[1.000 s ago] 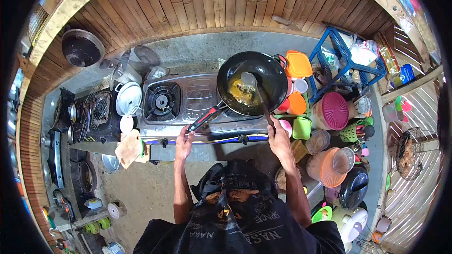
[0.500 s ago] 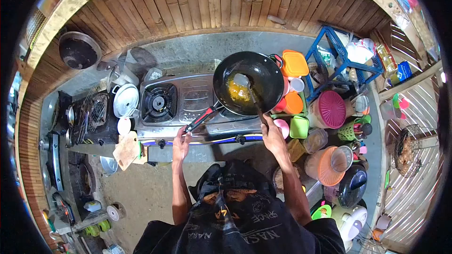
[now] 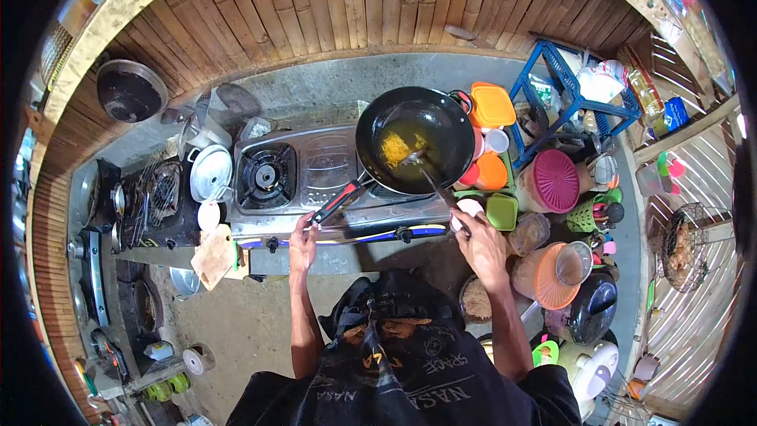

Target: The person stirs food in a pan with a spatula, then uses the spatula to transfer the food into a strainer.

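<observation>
A black wok (image 3: 441, 122) sits over the right side of the two-burner gas stove (image 3: 323, 159). In its bottom lie oil and yellow-orange shreds of food (image 3: 394, 150). My left hand (image 3: 302, 243) is closed on the end of the wok's red and black handle (image 3: 337, 203). My right hand (image 3: 481, 246) grips the dark handle of a spatula (image 3: 436, 183). The spatula's blade rests in the wok, at the right edge of the food and partly in the oil.
Left of the stove are a lidded silver pot (image 3: 211, 170) and a cutting board (image 3: 213, 256). Colourful containers, among them an orange-lidded box (image 3: 493, 105) and a pink-lidded tub (image 3: 556, 181), crowd the right side. A blue rack (image 3: 564, 71) stands behind them.
My right hand has moved right and toward me, drawing the spatula blade from over the food to its right lower side. My left hand stays on the wok handle.
</observation>
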Motion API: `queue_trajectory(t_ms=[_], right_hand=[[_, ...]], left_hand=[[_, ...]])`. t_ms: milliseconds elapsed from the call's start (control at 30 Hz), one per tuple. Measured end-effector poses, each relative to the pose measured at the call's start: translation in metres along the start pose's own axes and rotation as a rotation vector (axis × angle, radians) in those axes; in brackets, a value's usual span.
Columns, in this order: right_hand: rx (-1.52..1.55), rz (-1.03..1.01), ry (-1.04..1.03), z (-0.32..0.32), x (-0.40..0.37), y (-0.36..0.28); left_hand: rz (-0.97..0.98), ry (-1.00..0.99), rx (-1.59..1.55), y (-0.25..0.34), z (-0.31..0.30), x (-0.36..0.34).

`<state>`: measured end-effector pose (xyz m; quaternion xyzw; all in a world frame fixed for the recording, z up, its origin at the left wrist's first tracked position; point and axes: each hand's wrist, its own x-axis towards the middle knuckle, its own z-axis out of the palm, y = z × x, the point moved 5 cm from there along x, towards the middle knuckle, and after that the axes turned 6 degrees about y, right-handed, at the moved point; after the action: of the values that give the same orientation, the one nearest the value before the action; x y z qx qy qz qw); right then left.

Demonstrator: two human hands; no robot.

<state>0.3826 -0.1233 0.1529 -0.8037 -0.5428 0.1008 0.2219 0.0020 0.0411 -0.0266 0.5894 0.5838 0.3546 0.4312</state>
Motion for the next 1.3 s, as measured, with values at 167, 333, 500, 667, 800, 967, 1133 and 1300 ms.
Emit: queue_trajectory(t_ms=[167,333,500,667,800,967,1133,1300], right_hand=[[0.021,-0.056,0.118,0.028,0.023,-0.008],[0.01,-0.048,0.156,0.043,0.042,-0.008],[-0.036,-0.06,0.089,0.044,0.031,-0.002],[-0.001,-0.094,0.144,0.016,0.005,-0.003],[0.013,-0.036,0.107,0.01,-0.007,0.003],[-0.039,-0.025,0.103,0.04,0.003,0.003],[-0.022,-0.097,0.195,0.05,0.023,-0.01],[0.033,-0.053,0.121,0.05,0.017,-0.011]], left_hand=[[0.026,-0.013,0.006,-0.019,0.0,0.003],[0.036,-0.047,-0.024,-0.001,-0.007,-0.003],[-0.004,-0.044,-0.021,0.001,-0.006,-0.003],[-0.019,-0.033,-0.033,0.001,-0.003,-0.007],[-0.027,-0.029,-0.026,-0.006,-0.003,-0.007],[0.013,-0.023,-0.026,-0.005,-0.002,-0.006],[0.027,-0.06,0.06,0.013,-0.007,-0.005],[0.032,-0.06,0.089,0.009,-0.009,-0.002]])
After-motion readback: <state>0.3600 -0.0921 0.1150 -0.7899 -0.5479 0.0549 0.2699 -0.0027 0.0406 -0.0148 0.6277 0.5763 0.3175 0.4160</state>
